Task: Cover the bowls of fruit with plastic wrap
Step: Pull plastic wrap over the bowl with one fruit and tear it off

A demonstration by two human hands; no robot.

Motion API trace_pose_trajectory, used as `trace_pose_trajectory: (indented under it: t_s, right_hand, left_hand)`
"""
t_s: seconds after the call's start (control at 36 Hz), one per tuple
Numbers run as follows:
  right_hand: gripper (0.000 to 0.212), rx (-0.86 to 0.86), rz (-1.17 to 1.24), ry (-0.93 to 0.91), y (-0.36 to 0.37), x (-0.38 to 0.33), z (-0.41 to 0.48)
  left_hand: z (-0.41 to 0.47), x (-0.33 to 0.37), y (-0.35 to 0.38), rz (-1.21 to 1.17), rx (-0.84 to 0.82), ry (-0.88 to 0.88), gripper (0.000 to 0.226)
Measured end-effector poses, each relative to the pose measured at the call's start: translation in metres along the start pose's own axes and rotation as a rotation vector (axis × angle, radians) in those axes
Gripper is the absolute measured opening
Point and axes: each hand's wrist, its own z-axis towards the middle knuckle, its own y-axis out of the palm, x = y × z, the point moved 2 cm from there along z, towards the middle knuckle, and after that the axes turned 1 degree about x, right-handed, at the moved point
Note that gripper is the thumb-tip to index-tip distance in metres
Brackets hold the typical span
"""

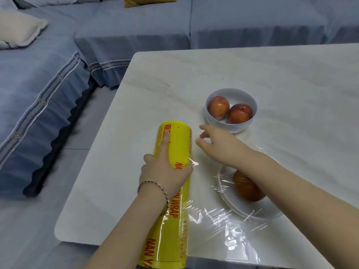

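The left hand (pixel 165 171) grasps the roll (pixel 179 150) of plastic wrap, which lies lengthwise on the table (pixel 252 70). Its index finger (pixel 165 142) lies straight along the top of the yellow roll, pointing away from the person. Its thumb (pixel 186 168) curls round the roll's right side, and the other fingers wrap the left side. A bracelet (pixel 153 186) sits on that wrist.

The right hand (pixel 219 144) reaches across, its fingers loose, slightly bent and spread, gripping nothing that shows. Their blurred tips hover just right of the roll's far end, apart from it.

The open bowl (pixel 233 128) stands just beyond those right fingers, close to the knuckles, with two red fruits (pixel 218 107) inside and no wrap over it. The covered bowl (pixel 229 200) sits behind the fingers, under the right forearm, with one fruit (pixel 246 186) inside beneath stretched film (pixel 223 220). That film runs from the roll's right side, below the left thumb, over this bowl and wrinkles on the table's near edge.
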Motion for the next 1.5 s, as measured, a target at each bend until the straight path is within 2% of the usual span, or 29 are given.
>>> trace_pose_trajectory:
  t_s: [0.17,0.31,0.42,0.58,0.75,0.86,0.97,1.19,1.31,1.42,1.5]
  right_hand:
    - [0.03,0.058,0.086,0.058,0.028,0.012,0.02]
    - [0.013,0.122,0.224,0.064,0.02,0.014,0.017]
    - [0.031,0.14,0.29,0.067,0.017,0.015,0.015]
    - [0.024,0.093,0.352,0.07,0.012,0.016,0.017]
    - [0.033,0.096,0.534,0.052,0.01,0.022,0.017]
    - [0.033,0.055,0.437,0.069,0.009,0.022,0.017]
    - [0.034,0.045,0.319,0.065,0.011,0.02,0.017]
    - [0.036,0.122,0.234,0.049,0.023,0.018,0.018]
    - [0.037,0.188,0.052,0.066,0.027,0.017,0.02]
    - [0.033,0.177,0.135,0.08,0.031,0.018,0.025]
    - [0.021,0.167,0.232,0.063,0.024,0.019,0.024]
  left_hand:
    - [0.002,-0.001,-0.002,-0.06,0.003,-0.004,0.097]
    - [0.007,-0.006,-0.005,-0.176,0.016,0.032,0.092]
    - [0.006,-0.008,-0.007,-0.259,0.034,0.085,0.093]
    - [0.007,-0.006,-0.011,-0.318,0.021,0.105,0.094]
    - [0.01,0.002,-0.013,-0.519,-0.008,0.112,0.092]
    - [0.009,-0.002,-0.009,-0.406,0.012,0.12,0.093]
    - [0.008,-0.007,-0.003,-0.436,-0.001,0.116,0.093]
    - [0.008,-0.009,0.0,-0.403,-0.003,0.114,0.093]
    - [0.008,-0.01,-0.002,-0.404,-0.01,0.113,0.091]
    - [0.008,-0.013,-0.005,-0.447,-0.009,0.13,0.09]
    - [0.007,-0.011,-0.005,-0.43,-0.032,0.116,0.089]
